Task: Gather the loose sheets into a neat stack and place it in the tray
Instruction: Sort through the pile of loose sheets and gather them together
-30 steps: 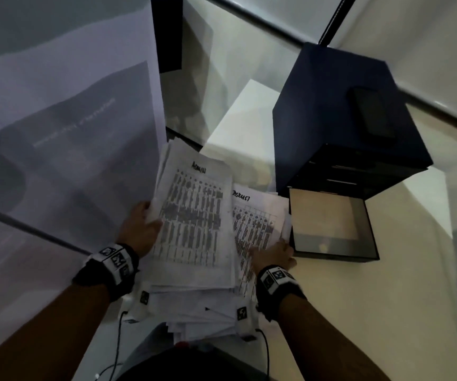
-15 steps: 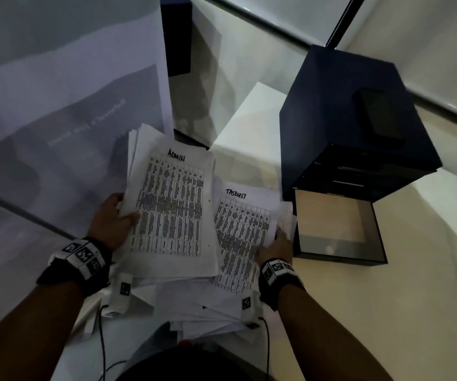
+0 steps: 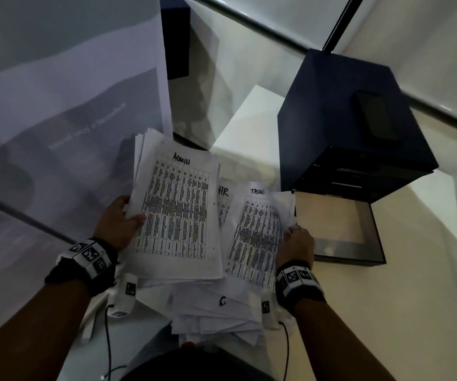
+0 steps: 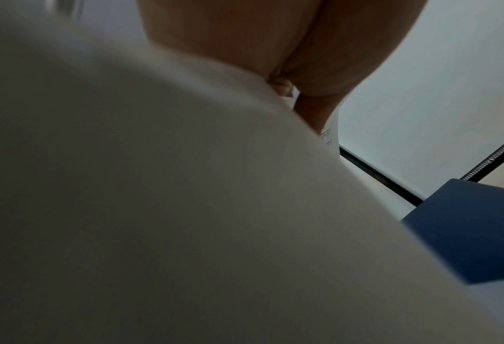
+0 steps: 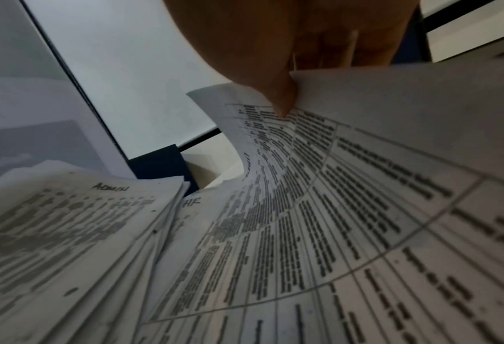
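My left hand (image 3: 120, 221) grips the left edge of a thick bundle of printed sheets headed "ADMIN" (image 3: 176, 213), thumb on top, lifted off the pile. My right hand (image 3: 297, 240) pinches the right edge of a curling sheet headed "TASLI" (image 3: 255, 237); in the right wrist view the thumb (image 5: 277, 93) presses that sheet (image 5: 318, 209). Between them shows a sheet marked "HR" (image 3: 223, 196). More loose sheets (image 3: 216, 312) lie jumbled below, near my body. The open dark tray (image 3: 351, 254) sits just right of my right hand. The left wrist view is mostly blocked by paper (image 4: 185, 209).
A dark blue drawer box (image 3: 359, 127) stands behind the tray, with a black phone (image 3: 377, 116) on top. A large grey poster (image 3: 65, 133) leans at the left. Cables (image 3: 106, 339) hang from my wrist cameras over the cream table (image 3: 386, 325).
My hands have drawn apart: the ADMIN bundle moved left and up with my left hand, the right hand lifted the TASLI sheet's edge, and the HR sheet came into sight between them.
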{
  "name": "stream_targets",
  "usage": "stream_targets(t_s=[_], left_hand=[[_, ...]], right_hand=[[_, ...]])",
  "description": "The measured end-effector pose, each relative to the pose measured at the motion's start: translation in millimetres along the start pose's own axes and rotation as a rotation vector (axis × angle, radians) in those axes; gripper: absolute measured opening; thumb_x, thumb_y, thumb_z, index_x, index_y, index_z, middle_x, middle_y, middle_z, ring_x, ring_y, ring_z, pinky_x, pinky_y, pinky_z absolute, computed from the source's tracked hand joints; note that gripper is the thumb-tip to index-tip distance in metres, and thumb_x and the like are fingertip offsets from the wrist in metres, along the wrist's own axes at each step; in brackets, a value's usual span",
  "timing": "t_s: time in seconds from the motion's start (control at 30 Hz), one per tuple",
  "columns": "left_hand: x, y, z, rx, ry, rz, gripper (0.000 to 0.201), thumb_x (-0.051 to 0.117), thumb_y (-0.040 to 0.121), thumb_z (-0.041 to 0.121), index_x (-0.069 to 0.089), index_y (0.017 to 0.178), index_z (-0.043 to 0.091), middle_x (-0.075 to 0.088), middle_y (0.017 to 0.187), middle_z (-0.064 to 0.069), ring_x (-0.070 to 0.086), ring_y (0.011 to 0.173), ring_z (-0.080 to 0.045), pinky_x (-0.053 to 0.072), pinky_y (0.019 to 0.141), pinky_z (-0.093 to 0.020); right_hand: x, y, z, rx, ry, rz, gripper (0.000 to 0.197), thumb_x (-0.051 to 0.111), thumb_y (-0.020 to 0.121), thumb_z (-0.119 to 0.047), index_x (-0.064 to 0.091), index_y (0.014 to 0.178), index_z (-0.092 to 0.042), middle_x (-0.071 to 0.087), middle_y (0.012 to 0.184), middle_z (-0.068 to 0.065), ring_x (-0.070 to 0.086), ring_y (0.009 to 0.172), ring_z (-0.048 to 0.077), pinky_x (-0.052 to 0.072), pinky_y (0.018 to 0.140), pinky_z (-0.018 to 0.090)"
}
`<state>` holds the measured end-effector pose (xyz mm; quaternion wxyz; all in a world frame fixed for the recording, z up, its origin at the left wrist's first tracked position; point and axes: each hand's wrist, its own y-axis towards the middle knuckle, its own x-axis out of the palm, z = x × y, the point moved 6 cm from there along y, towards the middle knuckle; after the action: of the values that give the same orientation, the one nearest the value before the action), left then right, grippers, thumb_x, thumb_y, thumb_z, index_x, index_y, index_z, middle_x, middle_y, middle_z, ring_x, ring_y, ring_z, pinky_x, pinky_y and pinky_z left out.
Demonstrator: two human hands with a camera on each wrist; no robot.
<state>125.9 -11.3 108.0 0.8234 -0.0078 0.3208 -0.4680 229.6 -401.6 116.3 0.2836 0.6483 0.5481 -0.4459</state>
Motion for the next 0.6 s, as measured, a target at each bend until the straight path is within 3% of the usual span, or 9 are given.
stream_targets(t_s=[0.17, 0.23, 0.3, 0.37, 0.53, 0.6], left_hand=[[-12, -1, 0, 0.015, 0.008, 0.024, 0.040, 0.069, 0.087, 0.006, 0.056, 0.124, 0.004, 0.063, 0.105, -0.011, 0.059, 0.094, -0.022, 0.044, 0.086, -0.032], [-16, 0, -2, 0.014, 0.004, 0.036, 0.038, 0.070, 0.086, 0.007, 0.058, 0.122, 0.005, 0.066, 0.106, -0.013, 0.063, 0.095, -0.025, 0.047, 0.087, -0.035], [-16, -1, -4, 0.015, 0.001, 0.036, 0.038, 0.070, 0.086, 0.007, 0.058, 0.122, 0.006, 0.067, 0.106, -0.013, 0.065, 0.095, -0.028, 0.049, 0.087, -0.037], [-13, -3, -4, 0.010, -0.006, 0.027, 0.038, 0.070, 0.086, 0.007, 0.058, 0.122, 0.007, 0.067, 0.104, -0.012, 0.065, 0.093, -0.027, 0.049, 0.086, -0.036], [-7, -3, -6, 0.003, -0.048, 0.006, 0.040, 0.071, 0.085, 0.007, 0.058, 0.123, 0.009, 0.069, 0.106, -0.016, 0.066, 0.093, -0.028, 0.051, 0.088, -0.038], [-5, -2, -6, 0.001, -0.047, 0.002, 0.041, 0.071, 0.085, 0.008, 0.057, 0.123, 0.009, 0.069, 0.107, -0.016, 0.066, 0.096, -0.030, 0.051, 0.090, -0.039]], right_hand=[[30, 2, -5, 0.054, 0.025, -0.200, 0.030, 0.047, 0.099, -0.017, 0.058, 0.120, 0.000, 0.062, 0.120, 0.022, 0.058, 0.110, 0.035, 0.047, 0.091, 0.037], [43, -4, -1, 0.125, 0.006, -0.266, 0.044, 0.055, 0.095, -0.023, 0.048, 0.133, -0.001, 0.050, 0.136, 0.021, 0.048, 0.122, 0.038, 0.043, 0.098, 0.042], [56, -14, 3, 0.182, -0.149, -0.350, 0.070, 0.066, 0.087, -0.040, 0.035, 0.140, -0.007, 0.029, 0.146, 0.014, 0.031, 0.132, 0.040, 0.036, 0.103, 0.050], [62, -20, 4, 0.200, -0.226, -0.363, 0.079, 0.071, 0.081, -0.048, 0.033, 0.139, -0.010, 0.022, 0.146, 0.012, 0.025, 0.133, 0.039, 0.033, 0.103, 0.054], [71, -19, -1, 0.126, -0.250, -0.320, 0.072, 0.069, 0.081, -0.047, 0.038, 0.137, -0.013, 0.032, 0.145, 0.009, 0.029, 0.132, 0.036, 0.029, 0.106, 0.052], [75, -21, -1, 0.125, -0.222, -0.319, 0.081, 0.072, 0.077, -0.052, 0.036, 0.139, -0.012, 0.026, 0.150, 0.009, 0.024, 0.136, 0.035, 0.027, 0.109, 0.053]])
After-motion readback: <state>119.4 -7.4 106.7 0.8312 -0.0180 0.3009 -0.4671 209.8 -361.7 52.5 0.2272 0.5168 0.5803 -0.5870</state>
